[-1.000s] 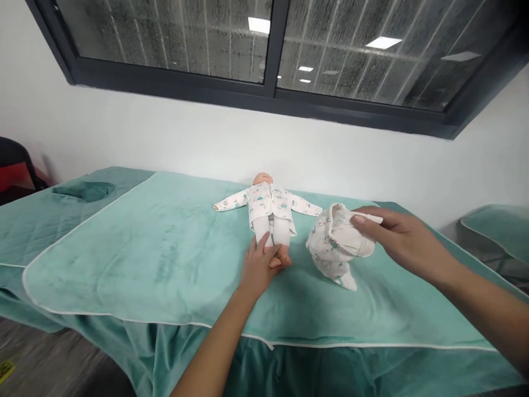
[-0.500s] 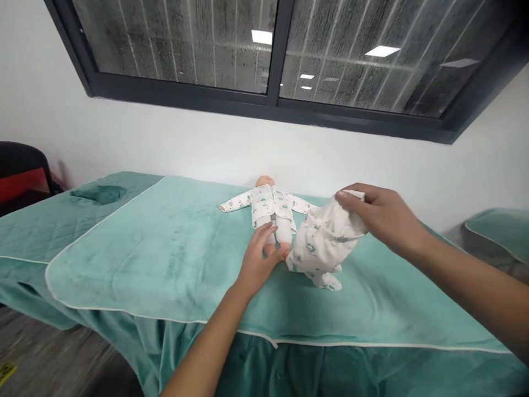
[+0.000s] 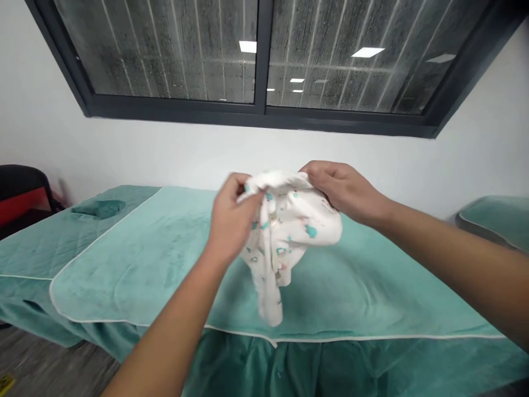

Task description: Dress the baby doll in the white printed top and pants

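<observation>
Below a dark-framed window (image 3: 173,60) spreads a green cover (image 3: 140,264); over it, a printed white garment (image 3: 291,218) hangs between left hand (image 3: 232,218) and right hand (image 3: 347,190), which stand apart, each gripping its top edge, its longest part drooping toward the cover's front edge, nearer the left hand

No readable text or numbers.

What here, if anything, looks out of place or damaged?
The white trim of the mint cover juts to a small point below the printed baby garment, breaking the smooth front edge. No damage shows.
</observation>
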Available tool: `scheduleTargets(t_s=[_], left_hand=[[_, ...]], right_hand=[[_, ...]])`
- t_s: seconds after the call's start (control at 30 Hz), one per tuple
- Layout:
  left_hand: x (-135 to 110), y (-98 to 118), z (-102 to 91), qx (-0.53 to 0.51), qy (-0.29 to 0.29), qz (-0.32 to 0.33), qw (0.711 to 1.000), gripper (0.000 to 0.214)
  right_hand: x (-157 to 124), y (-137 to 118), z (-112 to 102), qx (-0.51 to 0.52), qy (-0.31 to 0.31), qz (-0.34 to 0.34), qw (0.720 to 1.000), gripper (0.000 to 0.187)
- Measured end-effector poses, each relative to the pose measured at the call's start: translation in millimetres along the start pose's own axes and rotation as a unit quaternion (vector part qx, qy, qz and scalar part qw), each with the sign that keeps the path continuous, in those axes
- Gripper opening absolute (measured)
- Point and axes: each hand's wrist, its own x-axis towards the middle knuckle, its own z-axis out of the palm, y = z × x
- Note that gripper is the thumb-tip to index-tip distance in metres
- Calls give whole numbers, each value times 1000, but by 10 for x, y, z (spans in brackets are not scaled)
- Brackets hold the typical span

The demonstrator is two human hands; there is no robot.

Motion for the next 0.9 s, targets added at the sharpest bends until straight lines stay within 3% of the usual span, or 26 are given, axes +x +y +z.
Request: scheduleTargets(t_s=[0.07, 0.17, 0.27, 0.4, 0.47, 0.57, 0.67, 0.73, 0.77, 0.83, 0.9], left_hand=[[114, 151, -68, -97, 35, -71, 992, 11], [192, 337, -134, -160, 1, -127, 979, 12], [165, 498, -177, -120, -55, -169, 977, 14], [27, 651, -215, -10, -243, -203, 949, 25], [-39, 633, -212, -3, -289, -206, 935, 27], [-90, 451, -173, -100, -196, -208, 953, 28], [-115, 206, -106, -180, -93, -237, 950, 29], [-156, 89, -60, -189, -91, -270, 940, 31], [-187, 50, -42, -187, -110, -287, 933, 35], [-260, 5, -23, -180, -181, -308, 916, 47], [-332, -22, -29, -167, -266, -304, 900, 51]], right_hand=[[-47, -67, -135, -67, -58, -14, 996, 42], [-98, -135, -232, -97, -119, -8, 988, 35], [-110, -173, -158, -16, -60, -20, 998, 36], [-132, -152, 83, 128, 17, -19, 991, 44], [-167, -94, 187, 164, 14, -4, 986, 47], [-227, 34, 251, 158, -36, 21, 987, 48], [-251, 157, 235, 62, -211, 53, 974, 41], [-231, 226, 232, 10, -267, 69, 961, 35], [-211, 260, 241, 13, -245, 73, 967, 33], [-157, 334, 288, 72, -143, 73, 984, 34], [-99, 415, 363, 149, -46, 73, 985, 35]])
